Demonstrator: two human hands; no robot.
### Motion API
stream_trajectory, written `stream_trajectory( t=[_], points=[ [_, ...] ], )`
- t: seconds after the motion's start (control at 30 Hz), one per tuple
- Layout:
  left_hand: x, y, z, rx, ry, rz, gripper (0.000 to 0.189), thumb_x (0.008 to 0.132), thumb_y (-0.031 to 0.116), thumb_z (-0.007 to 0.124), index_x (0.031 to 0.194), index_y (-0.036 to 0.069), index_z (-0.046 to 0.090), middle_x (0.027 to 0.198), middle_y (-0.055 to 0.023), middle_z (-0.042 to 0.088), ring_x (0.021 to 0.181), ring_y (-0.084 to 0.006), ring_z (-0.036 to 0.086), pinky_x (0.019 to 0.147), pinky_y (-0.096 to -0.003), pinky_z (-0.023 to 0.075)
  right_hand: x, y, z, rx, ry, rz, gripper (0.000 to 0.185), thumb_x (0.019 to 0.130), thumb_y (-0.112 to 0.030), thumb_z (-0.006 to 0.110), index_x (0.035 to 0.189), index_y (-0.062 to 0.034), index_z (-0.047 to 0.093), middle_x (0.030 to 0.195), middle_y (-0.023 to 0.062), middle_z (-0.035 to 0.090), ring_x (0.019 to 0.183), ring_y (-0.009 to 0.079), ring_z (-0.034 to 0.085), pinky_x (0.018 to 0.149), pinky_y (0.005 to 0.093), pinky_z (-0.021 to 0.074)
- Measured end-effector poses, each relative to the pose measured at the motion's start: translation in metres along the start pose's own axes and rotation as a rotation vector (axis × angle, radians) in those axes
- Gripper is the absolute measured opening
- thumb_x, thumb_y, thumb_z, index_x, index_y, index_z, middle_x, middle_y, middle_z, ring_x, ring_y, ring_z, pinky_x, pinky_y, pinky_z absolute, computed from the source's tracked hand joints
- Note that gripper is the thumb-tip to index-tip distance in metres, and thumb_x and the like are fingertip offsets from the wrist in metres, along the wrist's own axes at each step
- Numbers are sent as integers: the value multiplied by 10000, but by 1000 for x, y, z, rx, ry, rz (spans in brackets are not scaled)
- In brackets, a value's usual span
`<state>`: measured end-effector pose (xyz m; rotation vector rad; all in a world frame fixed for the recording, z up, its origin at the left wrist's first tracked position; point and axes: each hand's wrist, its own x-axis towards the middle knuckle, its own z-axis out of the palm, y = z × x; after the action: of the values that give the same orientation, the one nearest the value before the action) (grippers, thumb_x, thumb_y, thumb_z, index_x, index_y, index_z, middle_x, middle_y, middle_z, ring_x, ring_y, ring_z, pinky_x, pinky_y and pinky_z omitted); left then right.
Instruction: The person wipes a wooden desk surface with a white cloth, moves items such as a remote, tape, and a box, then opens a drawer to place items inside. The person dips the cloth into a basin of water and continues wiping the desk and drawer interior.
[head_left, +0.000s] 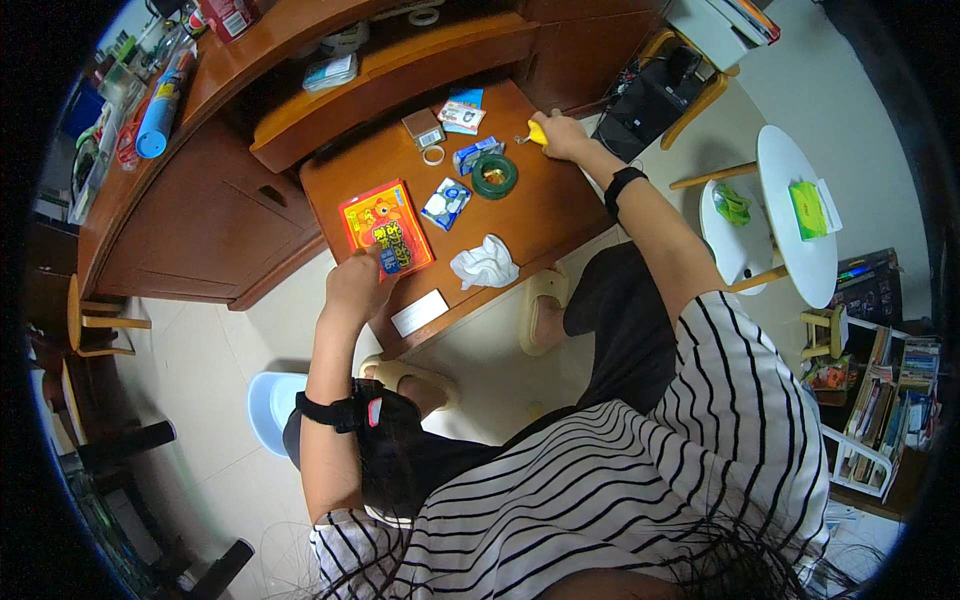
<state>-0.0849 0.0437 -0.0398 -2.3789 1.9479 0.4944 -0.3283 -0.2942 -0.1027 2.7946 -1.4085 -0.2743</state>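
Note:
My right hand (561, 135) grips a small yellow object (537, 133) with a metal ring at the drawer's right side. My left hand (358, 283) rests on the lower left edge of a red and yellow flat package (386, 225); whether it grips it is unclear. Between the hands lie a blue and white tissue packet (446, 203), a second blue packet (477, 155), a green tape roll (494, 177), a small white tape ring (433, 155), a brown box (424, 128) and printed cards (461, 115). Nearer me are a crumpled white tissue (485, 263) and a white card (420, 313).
The items lie on a wooden pull-out surface (555, 225) below a curved desk (270, 56). A light blue bin (274, 405) stands on the floor at lower left. White round tables (796, 262) and a bookshelf (870, 465) are at right.

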Motion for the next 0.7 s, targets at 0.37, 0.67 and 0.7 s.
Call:
stream_trajectory(
  t=[0.37,0.67,0.7],
  points=[
    [3,8,1,-12,-27,-28,483,806,323,615,1191,45,526,930,-176,644,864,-321,638,736,-415,513,12,-4,-14,456,291,-44,430,764,-256,645,1163,-123,556,1043,169,637,951,339,610,842,417,480],
    [3,5,1,-10,-30,-21,453,802,310,616,1168,54,536,937,-174,645,878,-321,634,747,-408,512,-21,-67,-33,301,448,-350,460,749,-415,666,941,-6,585,899,211,620,802,349,632,671,422,506],
    [4,4,3,-20,-6,-7,448,800,307,616,1162,53,538,931,-175,645,879,-321,633,749,-408,512,-27,-72,-35,230,223,-327,615,686,-531,686,963,8,582,903,205,632,818,337,637,688,398,511]
  ],
)
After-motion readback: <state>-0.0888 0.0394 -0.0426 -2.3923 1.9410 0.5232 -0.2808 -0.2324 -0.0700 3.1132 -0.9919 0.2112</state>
